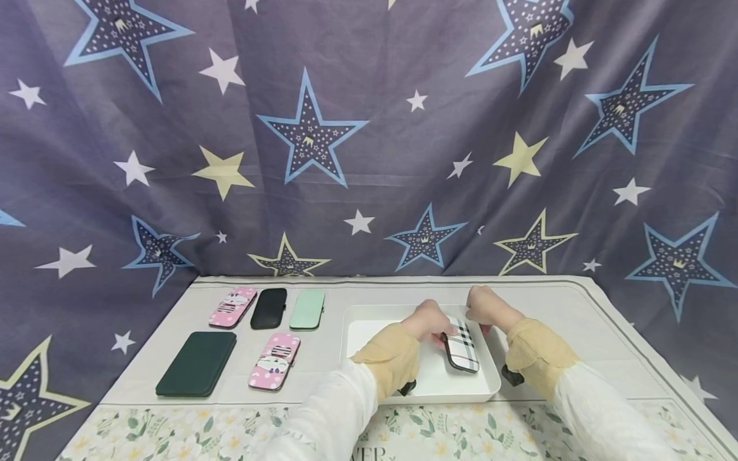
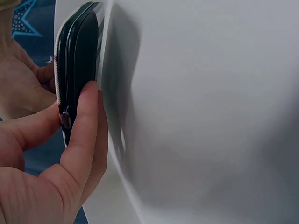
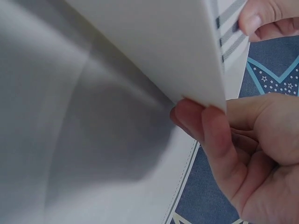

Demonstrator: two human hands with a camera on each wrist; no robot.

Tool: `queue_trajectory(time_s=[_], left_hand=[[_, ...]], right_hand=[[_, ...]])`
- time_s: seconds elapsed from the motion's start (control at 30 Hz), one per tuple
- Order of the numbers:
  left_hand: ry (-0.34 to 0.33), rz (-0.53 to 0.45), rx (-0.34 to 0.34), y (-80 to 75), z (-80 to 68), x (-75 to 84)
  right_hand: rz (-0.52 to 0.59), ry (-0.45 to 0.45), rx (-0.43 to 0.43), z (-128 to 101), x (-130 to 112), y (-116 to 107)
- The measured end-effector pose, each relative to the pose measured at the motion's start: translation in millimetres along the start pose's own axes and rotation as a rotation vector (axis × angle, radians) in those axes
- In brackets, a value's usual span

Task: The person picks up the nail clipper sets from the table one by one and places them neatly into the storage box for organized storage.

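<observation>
A black-and-white plaid zip case (image 1: pixel 463 346) lies in a white tray (image 1: pixel 369 315) on the table. My left hand (image 1: pixel 429 320) pinches the case's left edge; in the left wrist view thumb and fingers (image 2: pixel 84 135) clamp its dark zippered side (image 2: pixel 77 60) next to the tray's white surface (image 2: pixel 210 116). My right hand (image 1: pixel 484 309) is at the tray's far rim by the case's top end. In the right wrist view its curled fingers (image 3: pixel 215 130) grip the tray's white wall (image 3: pixel 154 37), with the plaid case (image 3: pixel 229 35) and the left hand's fingertips (image 3: pixel 266 18) just beyond.
Left of the tray lie a pink case (image 1: pixel 232 307), a black case (image 1: pixel 269 308), a mint case (image 1: pixel 307 309), a dark green wallet (image 1: pixel 196 363) and a second pink case (image 1: pixel 274 360). A star-print cloth hangs behind; a floral cloth (image 1: pixel 173 435) covers the near edge.
</observation>
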State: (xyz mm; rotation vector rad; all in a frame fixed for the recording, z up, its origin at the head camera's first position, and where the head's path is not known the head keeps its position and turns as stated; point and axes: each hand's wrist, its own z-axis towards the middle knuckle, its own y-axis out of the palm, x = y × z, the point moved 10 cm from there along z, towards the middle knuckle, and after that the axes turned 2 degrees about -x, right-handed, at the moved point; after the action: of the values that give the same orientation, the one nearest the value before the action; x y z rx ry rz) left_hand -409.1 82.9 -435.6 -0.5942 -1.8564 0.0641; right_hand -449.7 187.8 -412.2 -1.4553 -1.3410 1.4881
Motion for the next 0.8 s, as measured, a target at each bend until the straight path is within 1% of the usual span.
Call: queue_trajectory(time_s=[0.1,0.27,0.4,0.5,0.63,0.8], left_hand=[[-0.01,0.008,-0.004,-0.3,0.9,-2.1],[-0.035,0.059,0.008,-3.8,3.0,-8.8],[-0.036,0.104,0.005,-5.2,5.6,-11.9],[-0.031,0.16,0.02,-7.4,6.8,-11.3],[-0.02,0.248,0.063,-10.8,5.5,-7.3],[0.003,0.4,0.117,-11.0,3.4,-1.3]], right_hand=[[0.003,-0.002,-0.002,0.4,-1.0,-0.2],[-0.007,-0.007,0.004,-0.5,-4.4,-2.1],[-0.016,-0.013,0.003,-1.1,-5.6,-2.0],[-0.013,-0.011,-0.004,0.0,-4.0,-0.4],[-0.015,-0.005,-0.006,0.7,-2.0,0.1],[-0.018,0.011,-0.01,1.6,0.5,1.1]])
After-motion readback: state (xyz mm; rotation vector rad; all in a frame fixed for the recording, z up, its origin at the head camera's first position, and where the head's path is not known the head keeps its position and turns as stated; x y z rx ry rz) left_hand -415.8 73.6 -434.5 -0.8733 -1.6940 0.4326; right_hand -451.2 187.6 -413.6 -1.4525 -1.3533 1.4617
